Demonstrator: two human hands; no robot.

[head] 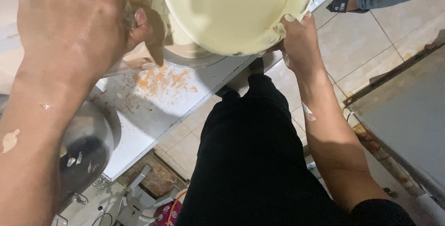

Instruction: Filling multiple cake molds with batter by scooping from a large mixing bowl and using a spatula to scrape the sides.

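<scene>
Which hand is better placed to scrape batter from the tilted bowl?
Left, probably. The left hand is closed around a tool at the rim of the pale bowl, while the right hand is occupied, its fingers gripping the bowl's edge to keep it tilted.

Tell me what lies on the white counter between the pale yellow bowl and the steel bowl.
Head view: orange-brown smears and crumbs on the white counter.

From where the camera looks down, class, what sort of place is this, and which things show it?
Probably a working kitchen or bakery. A large round bowl coated in pale yellow batter is tipped over a white worktop smeared with orange crumbs, a dented steel mixing bowl sits alongside, and the floor is beige tile.
</scene>
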